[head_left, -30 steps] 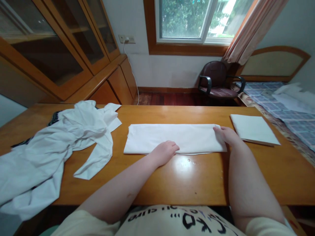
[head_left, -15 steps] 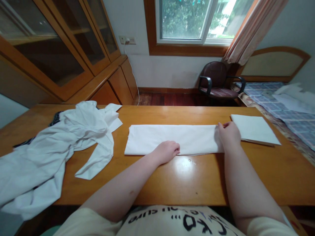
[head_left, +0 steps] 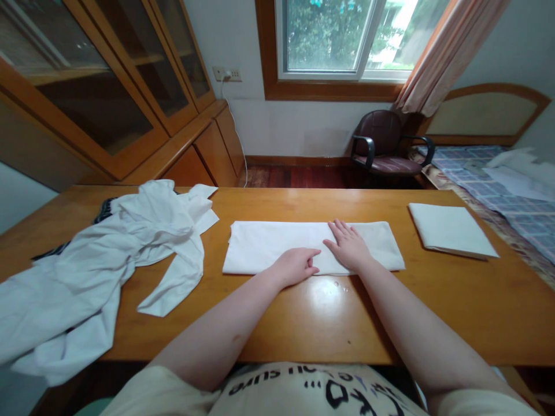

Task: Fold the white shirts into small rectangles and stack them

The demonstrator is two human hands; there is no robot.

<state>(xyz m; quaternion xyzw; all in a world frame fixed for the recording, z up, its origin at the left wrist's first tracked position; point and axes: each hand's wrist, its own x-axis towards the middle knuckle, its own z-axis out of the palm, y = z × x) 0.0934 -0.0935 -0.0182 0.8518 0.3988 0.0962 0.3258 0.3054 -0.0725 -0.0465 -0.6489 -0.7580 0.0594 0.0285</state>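
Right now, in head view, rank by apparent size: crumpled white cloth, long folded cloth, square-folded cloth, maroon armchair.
1. Crumpled white cloth
2. Long folded cloth
3. Square-folded cloth and maroon armchair: too alike to rank

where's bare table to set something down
Bare table lies between the right arm and white square, and in a strip beyond the folded cloth. Crowded: left, under loose cloth; middle, with left hand and right hand on the folded cloth.

The folded cloth (head_left: 262, 245) is plain white, and so is the crumpled fabric (head_left: 113, 248); the worktop (head_left: 455, 312) is honey-brown. Over there I see a maroon chair (head_left: 379, 133) with black armrests (head_left: 370, 151), a pink curtain (head_left: 453, 55) and a blue checked bedsheet (head_left: 472, 176). Black lettering (head_left: 328, 394) marks the cream shirt (head_left: 277, 401).
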